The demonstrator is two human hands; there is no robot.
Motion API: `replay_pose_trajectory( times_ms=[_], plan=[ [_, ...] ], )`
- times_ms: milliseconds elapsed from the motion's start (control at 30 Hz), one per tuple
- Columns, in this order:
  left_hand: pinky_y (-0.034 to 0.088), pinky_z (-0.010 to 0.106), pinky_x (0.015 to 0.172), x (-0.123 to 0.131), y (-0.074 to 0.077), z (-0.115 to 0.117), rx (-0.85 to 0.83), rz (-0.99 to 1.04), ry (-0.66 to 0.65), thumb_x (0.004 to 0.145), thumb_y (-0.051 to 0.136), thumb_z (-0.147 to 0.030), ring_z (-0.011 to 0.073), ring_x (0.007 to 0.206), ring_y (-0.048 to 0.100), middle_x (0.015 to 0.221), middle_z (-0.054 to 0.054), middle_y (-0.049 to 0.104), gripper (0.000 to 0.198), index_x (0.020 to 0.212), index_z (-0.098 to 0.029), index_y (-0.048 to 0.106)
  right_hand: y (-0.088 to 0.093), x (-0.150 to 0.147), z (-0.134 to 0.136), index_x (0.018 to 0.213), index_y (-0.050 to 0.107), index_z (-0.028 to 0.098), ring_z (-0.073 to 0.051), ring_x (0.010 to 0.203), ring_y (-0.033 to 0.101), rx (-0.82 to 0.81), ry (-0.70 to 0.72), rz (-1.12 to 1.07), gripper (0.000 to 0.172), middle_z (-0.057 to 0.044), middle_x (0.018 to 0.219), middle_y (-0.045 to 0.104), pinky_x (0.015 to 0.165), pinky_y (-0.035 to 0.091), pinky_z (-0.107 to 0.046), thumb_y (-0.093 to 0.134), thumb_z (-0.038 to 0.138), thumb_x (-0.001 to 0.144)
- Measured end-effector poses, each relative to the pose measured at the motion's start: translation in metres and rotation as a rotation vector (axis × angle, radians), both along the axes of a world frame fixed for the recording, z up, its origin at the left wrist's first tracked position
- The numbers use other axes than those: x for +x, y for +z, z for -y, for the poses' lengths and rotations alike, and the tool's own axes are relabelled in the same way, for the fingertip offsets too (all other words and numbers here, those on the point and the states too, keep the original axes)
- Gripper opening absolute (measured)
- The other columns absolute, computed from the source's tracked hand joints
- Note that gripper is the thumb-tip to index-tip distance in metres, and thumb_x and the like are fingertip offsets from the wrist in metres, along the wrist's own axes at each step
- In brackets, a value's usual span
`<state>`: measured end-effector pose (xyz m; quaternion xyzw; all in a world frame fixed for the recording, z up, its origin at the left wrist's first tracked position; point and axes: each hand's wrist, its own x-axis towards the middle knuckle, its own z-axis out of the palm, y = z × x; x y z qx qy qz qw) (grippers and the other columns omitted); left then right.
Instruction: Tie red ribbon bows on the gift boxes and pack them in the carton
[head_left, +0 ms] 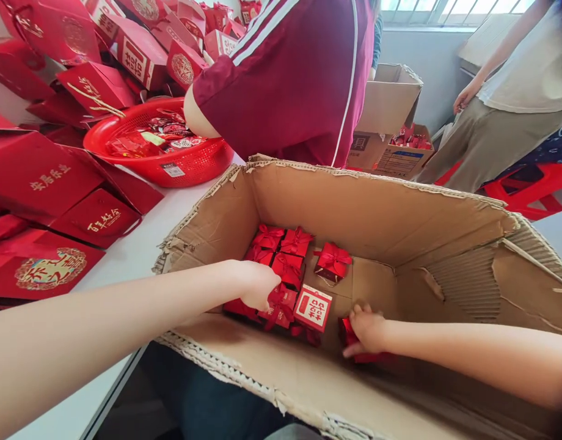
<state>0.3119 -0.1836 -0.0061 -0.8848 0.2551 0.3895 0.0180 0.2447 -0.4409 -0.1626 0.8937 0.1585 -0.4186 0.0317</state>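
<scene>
Inside a large open cardboard box (327, 198), small red gift boxes (288, 267) with ribbon bows are packed together at the left. My left hand (261, 286) reaches in with curled fingers on a bowed gift box (281, 307) in this group. Beside it, a gift box (313, 307) shows a white panel with red characters. A single bowed gift box (333, 261) stands a little apart near the far wall. My right hand (367, 329), fingers bent, grips a red gift box (347, 333) on the carton floor, covering much of it.
Left of the carton, a red plastic basket (189, 168) of wrapped sweets stands on a white table (138, 244). Red paper boxes (56, 177) pile up around it. A person in a maroon shirt (290, 91) is beyond the carton; another person (523, 79) stands at right.
</scene>
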Motion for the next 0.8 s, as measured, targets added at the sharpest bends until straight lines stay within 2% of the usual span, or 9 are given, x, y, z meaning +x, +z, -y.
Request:
replay_pose_trajectory(
  times_ms=[67,167,267,367,433,533,667,733,800],
  plan=[
    [0.051,0.039,0.078,-0.011,0.006,-0.002,-0.001,0.008,-0.013,0.067,0.071,-0.028,0.0349,0.091,0.068,0.103,0.016,0.072,0.032,0.098,-0.019,0.071,0.004,0.005,-0.010,0.143,0.037,0.006,-0.046,0.126,0.042,0.078,0.006,0.095,0.094,-0.029,0.139,0.041,0.092,0.044,-0.058,0.065,0.062,0.073],
    [0.050,0.042,0.080,-0.026,0.022,-0.007,-0.003,0.021,-0.107,0.077,0.063,-0.030,0.0350,0.095,0.067,0.108,0.017,0.070,0.034,0.109,-0.018,0.067,-0.002,0.004,-0.032,0.150,0.023,0.012,-0.040,0.129,0.037,0.197,0.041,0.193,0.099,-0.023,0.150,0.030,0.097,0.044,-0.050,0.068,0.056,0.073],
    [0.050,0.043,0.082,-0.043,0.046,-0.014,0.018,0.065,-0.183,0.082,0.060,-0.034,0.0342,0.096,0.066,0.107,0.016,0.070,0.034,0.110,-0.016,0.066,-0.018,0.002,-0.046,0.150,0.027,0.012,-0.046,0.131,0.031,0.252,0.029,0.238,0.098,-0.023,0.152,0.026,0.098,0.041,-0.057,0.075,0.039,0.069],
    [0.048,0.040,0.085,-0.064,0.068,-0.024,-0.089,0.135,-0.090,0.084,0.060,-0.038,0.0304,0.098,0.064,0.107,0.010,0.069,0.032,0.111,-0.021,0.064,-0.029,0.014,-0.036,0.148,0.033,0.010,-0.044,0.134,0.027,0.342,-0.034,0.283,0.085,-0.024,0.151,0.028,0.105,0.032,-0.058,0.069,0.032,0.074],
    [0.048,0.036,0.084,-0.078,0.077,-0.032,-0.214,0.131,-0.013,0.085,0.058,-0.037,0.0266,0.099,0.063,0.109,0.006,0.067,0.030,0.113,-0.027,0.061,-0.031,0.031,-0.018,0.143,0.041,0.012,-0.042,0.132,0.031,0.406,-0.120,0.307,0.072,-0.022,0.147,0.033,0.106,0.031,-0.055,0.064,0.035,0.079],
    [0.048,0.032,0.076,-0.092,0.077,-0.043,-0.271,0.029,0.068,0.090,0.051,-0.040,0.0237,0.093,0.064,0.103,0.002,0.066,0.021,0.105,-0.030,0.062,-0.032,0.053,0.009,0.137,0.047,0.013,-0.040,0.125,0.042,0.491,-0.304,0.335,0.063,-0.022,0.136,0.041,0.105,0.033,-0.055,0.062,0.040,0.081],
    [0.047,0.033,0.071,-0.098,0.065,-0.054,-0.239,-0.054,0.192,0.091,0.043,-0.052,0.0243,0.086,0.064,0.093,0.002,0.066,0.031,0.096,-0.028,0.063,-0.044,0.057,0.023,0.139,0.038,0.013,-0.033,0.128,0.043,0.676,-0.529,0.302,0.074,-0.020,0.138,0.042,0.110,0.032,-0.049,0.068,0.038,0.076],
    [0.047,0.034,0.073,-0.099,0.060,-0.056,-0.256,-0.053,0.229,0.090,0.045,-0.054,0.0250,0.088,0.063,0.095,0.003,0.065,0.032,0.099,-0.028,0.063,-0.053,0.051,0.021,0.137,0.039,0.017,-0.028,0.127,0.047,0.786,-0.628,0.230,0.069,-0.014,0.137,0.048,0.107,0.039,-0.043,0.067,0.036,0.077],
    [0.047,0.035,0.076,-0.100,0.058,-0.057,-0.264,-0.046,0.237,0.090,0.045,-0.054,0.0260,0.091,0.062,0.096,0.003,0.065,0.033,0.100,-0.028,0.063,-0.061,0.045,0.018,0.134,0.043,0.021,-0.024,0.115,0.057,0.866,-0.737,0.137,0.059,-0.009,0.130,0.057,0.096,0.049,-0.039,0.064,0.038,0.081]
  ],
)
